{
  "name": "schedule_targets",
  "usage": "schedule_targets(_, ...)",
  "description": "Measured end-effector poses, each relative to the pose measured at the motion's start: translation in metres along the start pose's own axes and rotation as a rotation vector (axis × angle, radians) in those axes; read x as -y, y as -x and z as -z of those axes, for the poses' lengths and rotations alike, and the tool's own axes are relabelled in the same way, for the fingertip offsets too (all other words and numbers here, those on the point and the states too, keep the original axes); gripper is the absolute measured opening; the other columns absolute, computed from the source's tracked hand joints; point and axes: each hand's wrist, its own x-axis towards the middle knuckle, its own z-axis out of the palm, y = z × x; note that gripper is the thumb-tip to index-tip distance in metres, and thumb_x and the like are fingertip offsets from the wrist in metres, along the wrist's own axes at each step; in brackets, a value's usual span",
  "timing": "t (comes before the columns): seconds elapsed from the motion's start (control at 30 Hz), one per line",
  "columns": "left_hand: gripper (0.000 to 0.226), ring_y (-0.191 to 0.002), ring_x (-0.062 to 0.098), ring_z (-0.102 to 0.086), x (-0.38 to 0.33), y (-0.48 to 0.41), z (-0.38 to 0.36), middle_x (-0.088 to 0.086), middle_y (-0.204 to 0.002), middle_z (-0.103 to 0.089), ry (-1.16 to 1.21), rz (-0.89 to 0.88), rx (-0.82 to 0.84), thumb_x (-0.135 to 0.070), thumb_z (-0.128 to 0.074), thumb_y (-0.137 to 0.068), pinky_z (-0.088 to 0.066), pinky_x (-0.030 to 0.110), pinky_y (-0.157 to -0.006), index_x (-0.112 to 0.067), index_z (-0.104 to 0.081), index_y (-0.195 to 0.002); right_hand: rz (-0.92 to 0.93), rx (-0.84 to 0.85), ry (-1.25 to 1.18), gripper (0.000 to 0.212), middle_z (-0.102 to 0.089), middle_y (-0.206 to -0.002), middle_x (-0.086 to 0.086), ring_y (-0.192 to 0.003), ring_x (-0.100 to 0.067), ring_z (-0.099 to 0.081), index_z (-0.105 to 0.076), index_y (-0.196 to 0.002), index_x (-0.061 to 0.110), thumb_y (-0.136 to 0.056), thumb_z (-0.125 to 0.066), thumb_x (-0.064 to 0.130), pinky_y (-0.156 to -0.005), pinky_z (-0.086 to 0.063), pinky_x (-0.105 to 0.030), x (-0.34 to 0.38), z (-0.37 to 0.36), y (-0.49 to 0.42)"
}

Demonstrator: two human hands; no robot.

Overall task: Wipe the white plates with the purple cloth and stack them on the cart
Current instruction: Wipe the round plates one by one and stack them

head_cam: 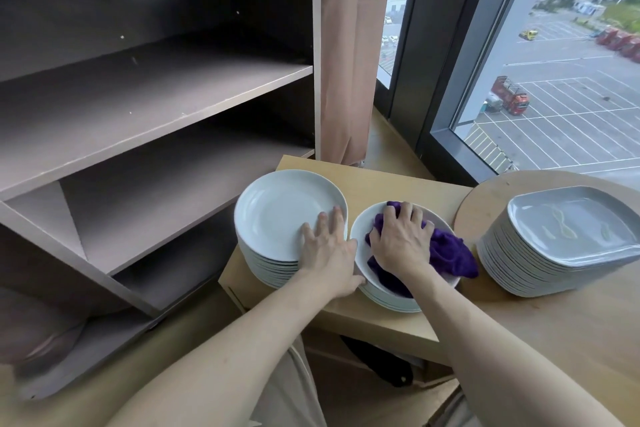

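- The purple cloth [446, 253] lies bunched in the top plate [362, 232] of a low stack of round white plates. Its loose end hangs over the plate's right rim.
- The right hand [401, 236] lies palm down on the cloth. Its fingers are spread and press the cloth into the plate rather than closing round it.
- Just beside this plate, on its left, stands a taller stack of round white plates [277, 215]. The two rims are very near, and I cannot tell whether they touch.
- The left hand [329, 246] rests flat on the right edge of the tall stack's top plate, with its fingers straight. Its thumb reaches down toward the near rim of the low stack and holds nothing.
- Both round stacks stand on a light wooden top [381, 180], which I take to be the cart.
- I judge that the wiping of this plate is in progress. When it is done, the plate probably has to go left, onto the tall stack.
- The plate is round, so its direction does not matter. The left hand is nearer to both rims, while the right hand is occupied with the cloth.
- Further right, a stack of grey squarish plates [561, 229] stands on a rounded table [554, 322], well apart from the hands.
- To the left is a brown shelf unit [156, 97].
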Motion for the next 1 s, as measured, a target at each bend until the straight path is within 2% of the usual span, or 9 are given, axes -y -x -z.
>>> schedule_targets(0.2, 0.071, -0.151, 0.043, -0.003, -0.001, 0.001, 0.002, 0.02, -0.166, 0.009, -0.018, 0.006, 0.012, -0.073, -0.056, -0.086, -0.019, 0.061, -0.113, -0.03, -0.05, -0.141, 0.082, 0.011, -0.077, 0.045, -0.046, -0.12, -0.009, -0.112, -0.031, -0.045, -0.052, -0.117, 0.02, -0.091, -0.035, 0.052, -0.092, -0.039, -0.052, 0.013, 0.002, 0.01)
schedule_targets(0.4, 0.065, -0.151, 0.043, -0.006, -0.002, 0.002, 0.004, 0.02, -0.166, 0.007, -0.018, 0.014, 0.01, -0.067, -0.059, -0.087, -0.021, 0.06, -0.114, -0.032, -0.05, -0.14, 0.165, 0.154, -0.147, 0.044, -0.036, -0.11, 0.0, -0.111, -0.028, -0.041, -0.055, -0.116, 0.023, -0.087, -0.037, 0.051, -0.095, -0.033, -0.049, 0.007, 0.014, 0.027)
schedule_targets(0.57, 0.058, -0.15, 0.044, -0.01, -0.001, 0.002, 0.005, 0.02, -0.166, 0.003, -0.052, 0.023, -0.001, -0.065, -0.053, -0.09, -0.025, 0.06, -0.112, -0.03, -0.055, -0.135, 0.149, 0.259, -0.166, 0.047, -0.04, -0.116, -0.002, -0.113, -0.029, -0.043, -0.055, -0.12, 0.023, -0.088, -0.039, 0.053, -0.098, -0.036, -0.051, 0.0, 0.03, 0.048)
schedule_targets(0.67, 0.053, -0.148, 0.044, -0.012, -0.001, 0.002, 0.004, 0.019, -0.166, 0.001, -0.068, 0.024, -0.017, -0.063, -0.054, -0.09, -0.028, 0.058, -0.111, -0.029, -0.057, -0.131, 0.112, 0.292, -0.184, 0.051, -0.039, -0.114, -0.002, -0.112, -0.03, -0.045, -0.054, -0.119, 0.023, -0.09, -0.038, 0.062, -0.094, -0.037, -0.049, -0.005, 0.04, 0.064)
schedule_targets(0.8, 0.06, -0.146, 0.042, -0.013, -0.002, 0.003, 0.006, 0.018, -0.164, 0.001, -0.086, 0.038, -0.014, -0.071, -0.054, -0.087, -0.03, 0.055, -0.11, -0.033, -0.055, -0.133, 0.105, 0.335, -0.11, 0.074, -0.044, -0.12, -0.002, -0.108, -0.028, -0.046, -0.052, -0.125, 0.024, -0.082, -0.041, 0.084, -0.088, -0.04, -0.045, -0.01, 0.05, 0.078)
schedule_targets(0.9, 0.069, -0.148, 0.042, -0.011, -0.002, 0.004, 0.008, 0.018, -0.165, 0.001, -0.068, 0.035, 0.002, -0.078, -0.053, -0.083, -0.028, 0.057, -0.112, -0.033, -0.054, -0.135, 0.159, 0.404, -0.027, 0.073, -0.046, -0.12, -0.004, -0.106, -0.029, -0.049, -0.048, -0.129, 0.024, -0.081, -0.054, 0.078, -0.088, -0.045, -0.045, -0.019, 0.06, 0.081)
schedule_targets(1.0, 0.074, -0.149, 0.042, -0.01, -0.002, 0.006, 0.01, 0.018, -0.166, 0.001, -0.05, 0.031, 0.01, -0.082, -0.054, -0.081, -0.026, 0.058, -0.113, -0.032, -0.054, -0.136, 0.168, 0.413, -0.027, 0.062, -0.045, -0.111, -0.003, -0.104, -0.028, -0.051, -0.049, -0.123, 0.023, -0.08, -0.063, 0.065, -0.083, -0.044, -0.041, -0.028, 0.066, 0.084)
